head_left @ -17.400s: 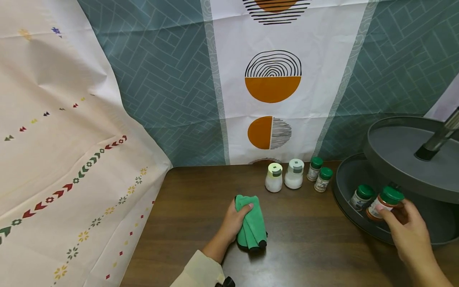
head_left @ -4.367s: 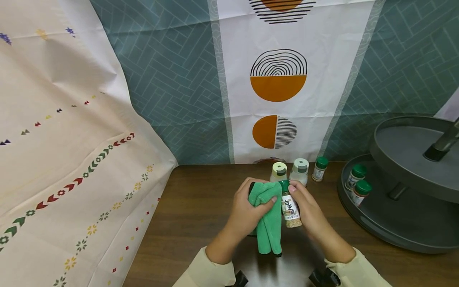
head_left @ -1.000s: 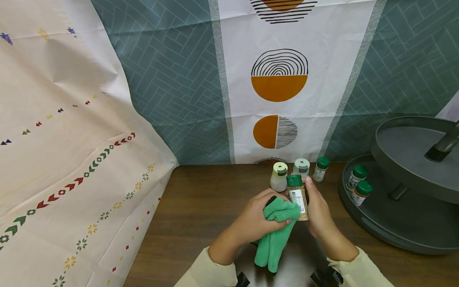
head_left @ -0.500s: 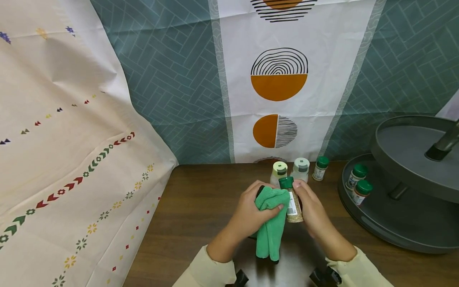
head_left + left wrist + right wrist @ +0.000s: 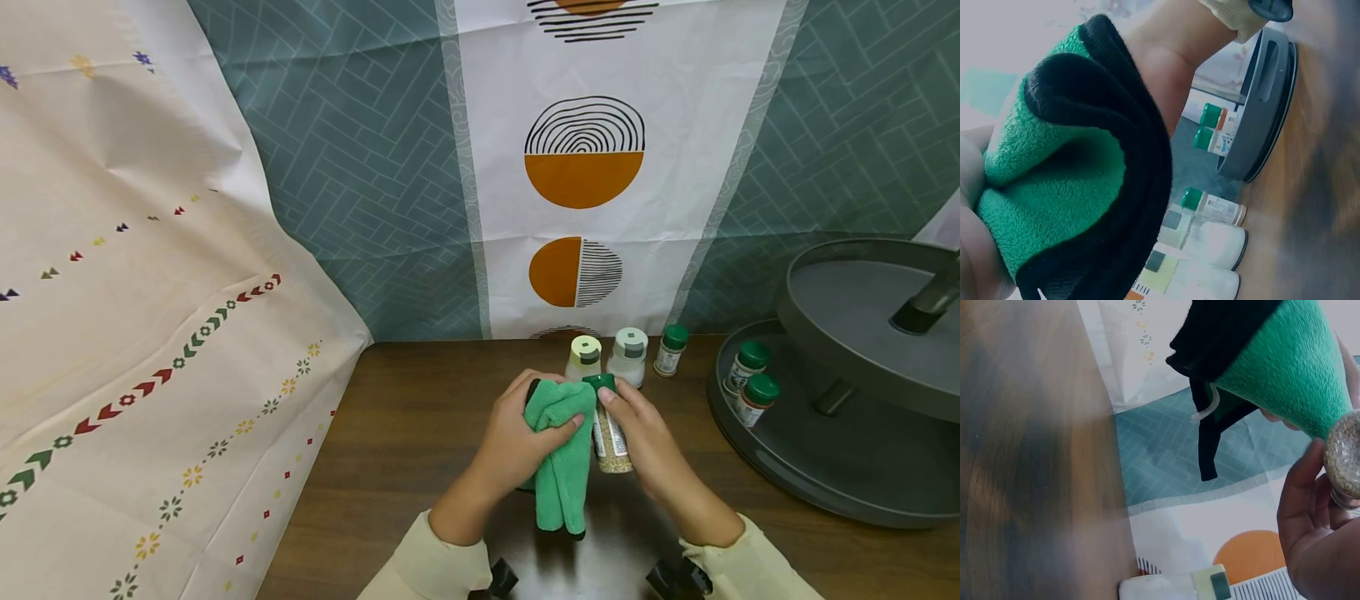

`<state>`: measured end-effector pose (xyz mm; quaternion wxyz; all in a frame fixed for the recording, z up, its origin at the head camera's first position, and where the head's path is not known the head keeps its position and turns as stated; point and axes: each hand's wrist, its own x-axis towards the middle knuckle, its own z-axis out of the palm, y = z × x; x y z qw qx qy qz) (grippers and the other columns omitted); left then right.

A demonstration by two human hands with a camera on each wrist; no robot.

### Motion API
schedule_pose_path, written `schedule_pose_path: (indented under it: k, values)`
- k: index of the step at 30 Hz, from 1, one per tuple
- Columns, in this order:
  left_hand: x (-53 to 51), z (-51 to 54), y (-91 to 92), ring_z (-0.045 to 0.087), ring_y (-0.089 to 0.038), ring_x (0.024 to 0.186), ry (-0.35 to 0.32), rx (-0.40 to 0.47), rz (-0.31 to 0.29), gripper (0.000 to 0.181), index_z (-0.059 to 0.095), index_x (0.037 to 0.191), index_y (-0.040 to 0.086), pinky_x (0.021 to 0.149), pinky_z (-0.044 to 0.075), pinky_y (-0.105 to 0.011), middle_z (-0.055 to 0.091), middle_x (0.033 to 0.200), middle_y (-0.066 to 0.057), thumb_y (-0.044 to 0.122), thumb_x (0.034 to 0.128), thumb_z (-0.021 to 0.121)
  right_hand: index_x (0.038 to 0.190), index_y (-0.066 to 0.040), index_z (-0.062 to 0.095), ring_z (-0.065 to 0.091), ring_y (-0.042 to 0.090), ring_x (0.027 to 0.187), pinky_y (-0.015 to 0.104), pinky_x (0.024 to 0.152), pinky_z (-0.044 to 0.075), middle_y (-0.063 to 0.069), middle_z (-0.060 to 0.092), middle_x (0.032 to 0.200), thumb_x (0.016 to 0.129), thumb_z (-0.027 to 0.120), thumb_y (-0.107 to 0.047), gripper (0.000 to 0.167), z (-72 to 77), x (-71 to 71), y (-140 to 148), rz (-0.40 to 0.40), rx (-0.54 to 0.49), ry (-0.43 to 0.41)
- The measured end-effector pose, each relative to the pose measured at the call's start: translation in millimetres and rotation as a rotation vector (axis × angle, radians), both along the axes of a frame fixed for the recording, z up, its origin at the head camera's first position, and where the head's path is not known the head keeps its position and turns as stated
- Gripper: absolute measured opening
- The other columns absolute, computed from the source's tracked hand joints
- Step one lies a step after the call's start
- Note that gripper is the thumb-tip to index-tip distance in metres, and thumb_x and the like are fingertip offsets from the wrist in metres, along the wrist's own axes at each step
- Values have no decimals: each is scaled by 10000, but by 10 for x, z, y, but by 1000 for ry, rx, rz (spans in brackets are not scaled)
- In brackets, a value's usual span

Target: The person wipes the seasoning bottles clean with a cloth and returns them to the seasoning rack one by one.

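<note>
My left hand [image 5: 510,442] grips a folded green cloth [image 5: 562,475] with black edging, its thumb across the front. In the left wrist view the cloth [image 5: 1072,194] fills much of the frame. Beside it, my right hand [image 5: 648,437] holds a green-capped spice jar [image 5: 613,450] of pale seeds, tilted, above the table. The cloth lies against the jar's left side and hides part of it. From the right wrist, the seeds show through the jar's clear base [image 5: 1344,453], with the fingers curled around it.
Behind the hands stand a yellow-topped shaker [image 5: 584,357], a white-topped shaker [image 5: 628,357] and a green-capped jar [image 5: 671,352]. A grey two-tier round tray [image 5: 847,492] is at right; two green-capped jars [image 5: 757,402] sit on its lower tier. Curtain cloth [image 5: 360,167] hangs behind the table.
Earlier my right hand held a red-content jar at the tray; now it holds the seed jar, taken from the table. Over the last second, cloth and jar shifted left and the jar turned.
</note>
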<state>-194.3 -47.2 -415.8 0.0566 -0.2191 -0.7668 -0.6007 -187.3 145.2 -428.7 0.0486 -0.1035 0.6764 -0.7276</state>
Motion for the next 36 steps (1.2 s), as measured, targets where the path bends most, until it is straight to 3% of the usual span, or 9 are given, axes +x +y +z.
schedule_pose_path:
  k: [6, 10, 13, 18, 22, 24, 30, 36]
  values:
    - [33, -27, 38, 614, -62, 1070, 48, -120, -173, 383, 642, 1212, 205, 921, 556, -252, 625, 1211, 37, 220, 866, 806, 1260, -88, 507, 663, 71, 796, 264, 688, 595, -47, 659, 937, 1105, 257, -457, 471, -9, -21, 26, -69, -76, -4]
    - [45, -17, 47, 595, -25, 1142, 72, -239, -280, 364, 636, 1201, 198, 945, 535, -204, 625, 1256, 48, 237, 877, 797, 1210, -122, 559, 691, 81, 804, 284, 681, 619, -39, 702, 981, 1106, 180, -465, 522, -31, -70, 93, 6, -133, 85]
    - [58, 1, 41, 588, -4, 1114, 69, -290, -314, 351, 635, 1187, 208, 923, 532, -179, 622, 1240, 68, 258, 878, 794, 1182, -128, 573, 690, 88, 788, 292, 665, 621, -35, 709, 977, 1111, 175, -450, 517, -37, -82, 110, 38, -140, 102]
    - [63, 13, 38, 601, -16, 1016, 52, -220, -258, 368, 638, 1194, 182, 891, 549, -206, 634, 1187, 32, 235, 868, 801, 1310, -26, 497, 660, 47, 859, 235, 715, 598, -83, 664, 1007, 1113, 252, -430, 512, -18, -49, 69, -40, -94, 23]
    - [46, 17, 23, 621, -64, 1005, 35, -119, -137, 364, 650, 1183, 173, 879, 560, -245, 644, 1160, 20, 221, 859, 809, 1468, 52, 390, 574, -36, 1088, 153, 895, 522, -160, 588, 1194, 1117, 280, -360, 552, 4, -13, 23, -72, -10, -10]
    - [32, 24, 8, 630, -89, 993, 17, -71, -76, 363, 657, 1182, 176, 867, 566, -259, 646, 1154, 20, 226, 857, 811, 1473, 74, 401, 568, -36, 1108, 152, 919, 504, -149, 588, 1210, 1116, 297, -341, 557, 18, -6, 7, -68, 24, -15]
    - [-5, 47, -46, 651, -126, 970, -43, 40, 50, 373, 653, 1199, 186, 840, 583, -274, 641, 1155, 17, 244, 863, 805, 1409, 56, 450, 652, 84, 920, 253, 793, 561, -86, 657, 1044, 1092, 417, -270, 456, 31, -4, -9, -40, 56, -18]
    - [-10, 50, -50, 655, -132, 968, -55, 61, 46, 371, 651, 1199, 184, 839, 585, -281, 640, 1147, 16, 233, 864, 803, 1320, -118, 513, 672, 141, 797, 299, 651, 590, -26, 654, 951, 1094, 424, -265, 284, -2, -17, 6, 8, 17, 11]
